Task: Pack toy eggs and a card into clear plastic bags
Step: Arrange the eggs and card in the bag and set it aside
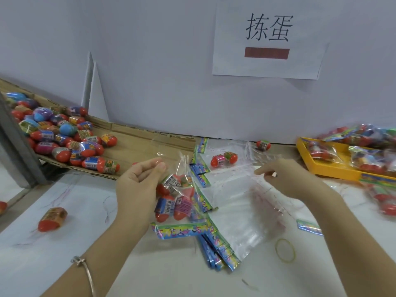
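Left hand (139, 181), fingers curled, pinches the top of my clear bag (182, 166) of toy eggs (166, 205), upright just to its right. Right hand (287, 179) hovers fingertips-together over empty bags (235, 202); grip unclear. Cards (202, 174) lie between, nearer my left.

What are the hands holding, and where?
The left hand pinches the egg-filled clear bag by its top edge. The right hand pinches an empty clear bag by its upper edge.

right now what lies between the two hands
Head view: the filled bag the left hand pinches, then colourful cards, then empty clear bags, one in the right hand.
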The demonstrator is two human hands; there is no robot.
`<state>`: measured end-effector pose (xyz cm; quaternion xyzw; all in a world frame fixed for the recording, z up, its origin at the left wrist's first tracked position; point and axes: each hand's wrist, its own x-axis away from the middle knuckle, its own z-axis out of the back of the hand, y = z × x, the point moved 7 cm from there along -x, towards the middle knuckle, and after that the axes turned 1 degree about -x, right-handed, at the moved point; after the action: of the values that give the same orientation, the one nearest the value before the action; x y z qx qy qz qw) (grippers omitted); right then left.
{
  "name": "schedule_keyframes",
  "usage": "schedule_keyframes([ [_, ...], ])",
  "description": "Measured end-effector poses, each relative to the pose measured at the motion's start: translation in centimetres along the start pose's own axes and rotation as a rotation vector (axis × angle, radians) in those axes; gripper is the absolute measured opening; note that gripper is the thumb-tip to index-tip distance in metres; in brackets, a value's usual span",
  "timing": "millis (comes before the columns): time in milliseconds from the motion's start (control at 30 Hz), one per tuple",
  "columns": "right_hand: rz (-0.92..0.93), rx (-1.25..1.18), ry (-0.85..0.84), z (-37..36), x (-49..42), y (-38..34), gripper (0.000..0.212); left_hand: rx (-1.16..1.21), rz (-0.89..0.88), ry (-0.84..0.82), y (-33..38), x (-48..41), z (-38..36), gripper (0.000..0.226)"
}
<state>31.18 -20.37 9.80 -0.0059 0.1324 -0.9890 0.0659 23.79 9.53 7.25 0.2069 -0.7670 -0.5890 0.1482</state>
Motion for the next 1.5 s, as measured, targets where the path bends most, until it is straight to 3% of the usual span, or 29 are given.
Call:
schedule_keyframes([
  [100,-0.117,0.207,-0.100,2.1,0.6,1.1,0.042,0.000,0.000,-0.010,0.0,0.0,-0.1,0.013],
  [200,-0.135,0.247,-0.135,3.6,1.4,2.0,0.029,0.028,-0.011,-0.031,0.2,0.2,-0.2,0.014],
  [267,-0.031,-0.023,-0.049,4.7,1.7,1.1,0.029,0.060,-0.022,-0.056,0.5,0.5,-0.4,0.015],
  [367,0.098,-0.688,0.097,4.9,2.4,-2.1,0.047,0.118,-0.048,-0.118,1.1,0.9,-1.0,0.021],
  [433,0.128,-0.992,-0.020,2.2,3.2,-5.4,0.054,0.153,-0.064,-0.152,1.5,1.1,-1.3,0.021],
  [533,0.111,-1.199,-0.284,-2.1,4.7,-9.6,0.066,0.164,-0.081,-0.226,2.1,1.9,-2.1,0.021],
  [633,0.084,-1.333,-0.274,-3.3,5.4,-9.9,0.043,0.169,-0.079,-0.290,2.0,2.8,-2.9,0.027],
  [767,0.070,-1.429,-0.164,-2.1,5.7,-8.0,0.029,0.216,0.049,-0.376,0.7,3.6,-4.4,0.032],
  [900,0.031,-1.418,-0.176,-1.6,6.1,-6.1,0.025,0.150,0.113,-0.435,-0.4,4.1,-5.6,0.032],
  [1033,-0.053,-1.361,-0.177,-2.4,6.2,-4.9,0.041,0.091,0.102,-0.416,-0.9,4.4,-6.2,0.030],
  [1133,-0.051,-1.373,-0.138,-2.6,6.0,-4.3,0.036,0.075,0.114,-0.377,-1.4,4.4,-6.2,0.029],
  [1233,-0.050,-1.422,-0.130,-2.8,6.0,-3.6,0.031,0.097,0.148,-0.333,-2.2,4.2,-5.6,0.014],
  [1367,-0.061,-1.401,-0.163,-3.7,6.2,-3.3,0.049,0.073,0.149,-0.332,-2.8,4.6,-5.2,0.025],
  [1500,-0.045,-1.362,-0.155,-4.4,5.9,-3.7,0.027,0.071,0.113,-0.345,-2.6,4.6,-5.4,0.027],
])
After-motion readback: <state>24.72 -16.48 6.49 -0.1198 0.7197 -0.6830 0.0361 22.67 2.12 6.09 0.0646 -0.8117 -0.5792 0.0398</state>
